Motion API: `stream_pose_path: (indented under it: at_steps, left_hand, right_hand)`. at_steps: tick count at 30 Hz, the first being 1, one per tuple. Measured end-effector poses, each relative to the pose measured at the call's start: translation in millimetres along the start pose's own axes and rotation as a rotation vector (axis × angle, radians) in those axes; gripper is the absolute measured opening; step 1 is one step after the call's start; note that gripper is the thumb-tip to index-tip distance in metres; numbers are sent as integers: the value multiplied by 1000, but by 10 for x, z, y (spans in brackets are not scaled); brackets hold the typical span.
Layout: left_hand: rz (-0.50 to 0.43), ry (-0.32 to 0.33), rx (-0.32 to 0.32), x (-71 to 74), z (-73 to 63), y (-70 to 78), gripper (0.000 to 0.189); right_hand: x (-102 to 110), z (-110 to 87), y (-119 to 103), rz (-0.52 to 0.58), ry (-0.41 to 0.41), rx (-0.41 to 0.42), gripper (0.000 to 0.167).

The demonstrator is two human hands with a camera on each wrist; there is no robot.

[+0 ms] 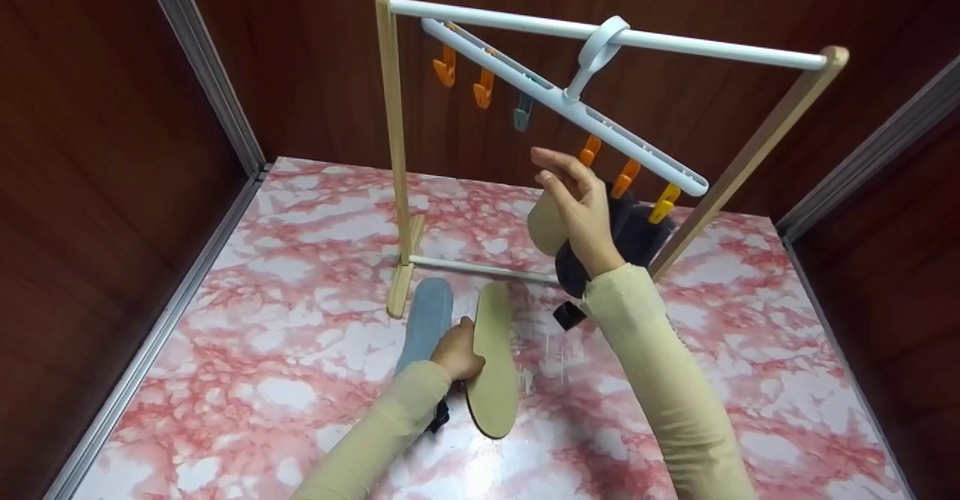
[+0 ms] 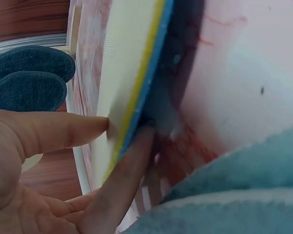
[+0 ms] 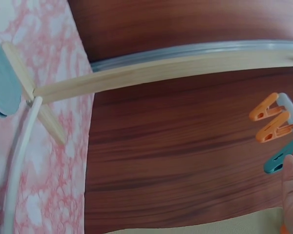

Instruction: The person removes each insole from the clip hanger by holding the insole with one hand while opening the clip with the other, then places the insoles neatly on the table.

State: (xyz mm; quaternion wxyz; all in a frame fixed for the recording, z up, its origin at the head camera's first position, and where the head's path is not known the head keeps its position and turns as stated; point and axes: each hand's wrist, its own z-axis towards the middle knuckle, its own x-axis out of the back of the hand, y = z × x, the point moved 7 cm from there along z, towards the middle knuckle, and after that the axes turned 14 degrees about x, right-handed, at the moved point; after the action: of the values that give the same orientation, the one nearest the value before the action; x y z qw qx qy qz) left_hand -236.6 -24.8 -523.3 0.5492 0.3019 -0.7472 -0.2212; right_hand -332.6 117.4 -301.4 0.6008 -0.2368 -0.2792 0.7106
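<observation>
My left hand (image 1: 457, 351) pinches the edge of a beige insole (image 1: 493, 380) on the table; the left wrist view shows the thumb on its beige face and a finger against its blue side. Left of it lies a grey-blue insole (image 1: 429, 312). My right hand (image 1: 585, 208) is raised beside the hanger (image 1: 562, 103), fingers loosely bent and holding nothing. Near it in the right wrist view is the teal clip (image 3: 283, 155). Dark insoles (image 1: 645, 238) hang from the right-hand clips, with a beige insole (image 1: 546, 223) partly hidden behind my right hand.
The hanger hooks over the white bar of a rack with wooden posts (image 1: 396, 133). Orange clips (image 1: 484, 89) and a yellow clip (image 1: 664, 204) hang along it. A small black object (image 1: 568, 315) lies under the right side. Brown panels (image 1: 97, 110) enclose the marbled table.
</observation>
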Motion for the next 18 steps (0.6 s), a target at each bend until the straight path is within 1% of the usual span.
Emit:
stream_pose_path:
  at_steps: [4, 7, 9, 14, 18]
  left_hand:
    - [58, 5, 39, -11, 7, 8, 59]
    - [98, 14, 61, -22, 13, 27, 65]
    - [131, 17, 73, -34, 12, 45, 67]
    - [220, 28, 92, -55, 14, 113, 67]
    - [260, 43, 90, -51, 21, 148, 63]
  right_hand:
    - [14, -9, -19, -5, 0, 4, 29]
    - [31, -24, -34, -17, 6, 13, 28]
    - [45, -34, -40, -17, 24, 16, 27]
    - [110, -56, -63, -21, 88, 27, 22]
    - [160, -71, -82, -15, 140, 46, 19]
